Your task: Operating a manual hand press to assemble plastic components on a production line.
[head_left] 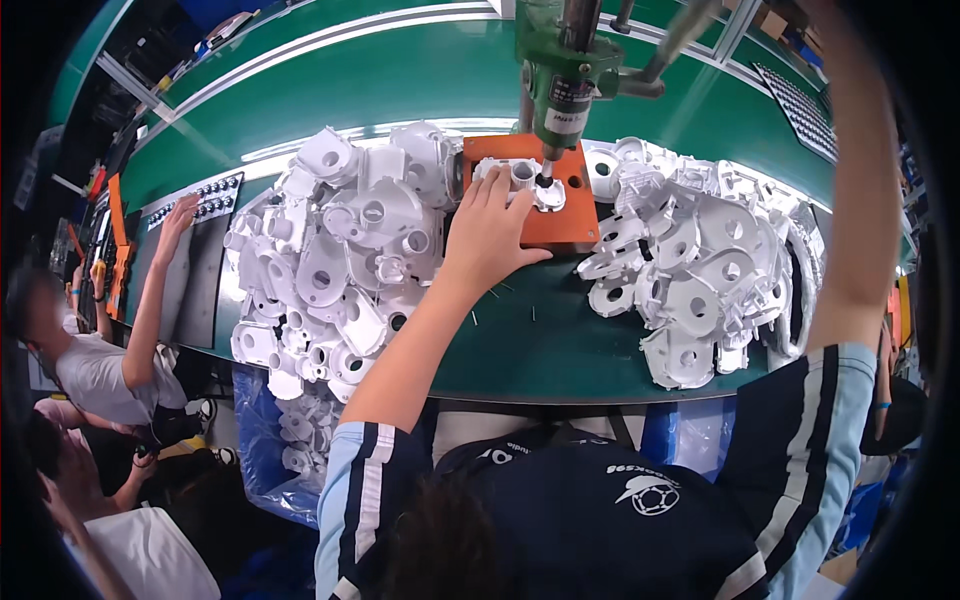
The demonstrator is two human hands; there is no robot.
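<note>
My left hand (488, 232) lies over a white plastic housing (522, 172), its fingers curled onto the near left edge and the thumb stretched out to the right over the orange block. The housing sits on an orange fixture block (565, 228). Above it stands a green drill press (562, 85), its dark tip reaching down to the right end of the housing; whether it touches cannot be told. My right arm is raised past the top right edge of the picture, so my right hand is out of sight. A blurred lever (690, 35) sticks out from the press towards that arm.
White plastic housings are heaped left (325, 265) and right (700, 265) of the block on the green table (510, 350). Below the table's left edge, a blue bin (262, 440) lined with clear plastic holds more parts. Other people (110, 370) are at the left.
</note>
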